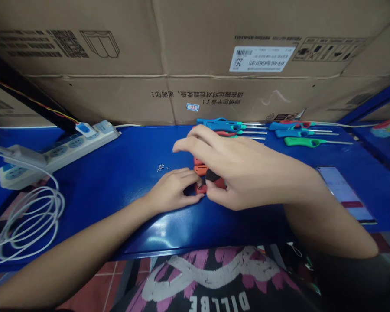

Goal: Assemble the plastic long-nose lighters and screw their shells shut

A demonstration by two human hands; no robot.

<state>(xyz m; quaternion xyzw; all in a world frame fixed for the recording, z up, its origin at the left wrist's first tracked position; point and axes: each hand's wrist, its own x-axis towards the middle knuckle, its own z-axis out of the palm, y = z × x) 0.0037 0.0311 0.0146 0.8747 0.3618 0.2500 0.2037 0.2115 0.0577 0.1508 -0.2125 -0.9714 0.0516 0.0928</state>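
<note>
My left hand (172,190) lies on the blue table with thumb and fingers closed on the end of a red gas lighter (200,189). Over the same lighter, my right hand (243,173) has its thumb against a small black object (212,175); its fingers are bent above, and its kind is mostly hidden by the hand. Just behind my fingers lies an orange-red lighter (200,170), partly covered by the right hand. Left of it is a little pile of tiny metal screws (160,167).
Blue lighters (214,125) lie at the back, with a green lighter (303,142) to their right. A phone (346,195) rests beyond my right arm. At left are a power strip (74,145) and a coiled white cable (29,225). A large cardboard box (117,99) stands behind.
</note>
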